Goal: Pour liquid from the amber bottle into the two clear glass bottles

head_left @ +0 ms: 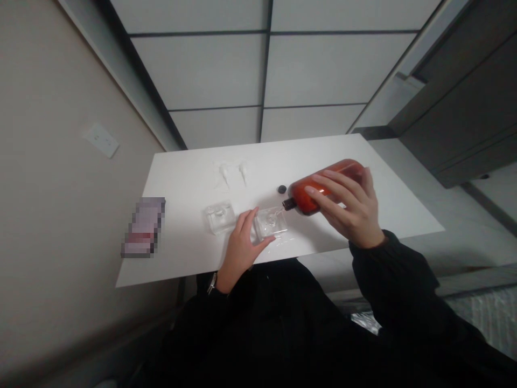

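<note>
A: Right of centre, our right hand [352, 211] grips the tipped amber bottle [306, 196]; our left hand [241, 245] pinches the clear container [271, 222] just below centre!
B: Tilt too steeply, and we might overflow it!

pixelated pink object [144, 222], bottle [301, 196] partly hidden
</note>
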The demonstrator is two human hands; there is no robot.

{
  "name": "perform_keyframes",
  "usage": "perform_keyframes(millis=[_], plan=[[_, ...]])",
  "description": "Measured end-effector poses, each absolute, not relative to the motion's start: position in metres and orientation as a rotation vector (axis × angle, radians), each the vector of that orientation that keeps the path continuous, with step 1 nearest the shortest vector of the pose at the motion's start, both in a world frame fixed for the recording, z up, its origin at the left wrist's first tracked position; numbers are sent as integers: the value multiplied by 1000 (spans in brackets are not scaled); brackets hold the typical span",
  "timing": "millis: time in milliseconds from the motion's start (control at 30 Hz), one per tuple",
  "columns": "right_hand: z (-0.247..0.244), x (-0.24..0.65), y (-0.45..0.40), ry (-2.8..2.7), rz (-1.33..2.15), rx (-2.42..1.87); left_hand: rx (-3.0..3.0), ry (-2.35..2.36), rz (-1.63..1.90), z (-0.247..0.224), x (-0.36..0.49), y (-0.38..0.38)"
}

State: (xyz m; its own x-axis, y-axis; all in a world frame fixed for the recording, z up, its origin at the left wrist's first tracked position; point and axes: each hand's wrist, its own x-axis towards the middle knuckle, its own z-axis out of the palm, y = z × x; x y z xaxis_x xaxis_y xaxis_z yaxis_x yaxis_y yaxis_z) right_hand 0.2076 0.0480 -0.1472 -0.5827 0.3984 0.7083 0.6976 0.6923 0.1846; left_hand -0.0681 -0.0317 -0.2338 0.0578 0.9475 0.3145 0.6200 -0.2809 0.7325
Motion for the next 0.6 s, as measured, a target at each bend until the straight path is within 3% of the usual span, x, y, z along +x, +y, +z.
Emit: perform_keyframes(millis=[600], plan=[[-143, 204, 44, -2231, -587, -814, 1938, 1585, 1108, -235, -69, -32]])
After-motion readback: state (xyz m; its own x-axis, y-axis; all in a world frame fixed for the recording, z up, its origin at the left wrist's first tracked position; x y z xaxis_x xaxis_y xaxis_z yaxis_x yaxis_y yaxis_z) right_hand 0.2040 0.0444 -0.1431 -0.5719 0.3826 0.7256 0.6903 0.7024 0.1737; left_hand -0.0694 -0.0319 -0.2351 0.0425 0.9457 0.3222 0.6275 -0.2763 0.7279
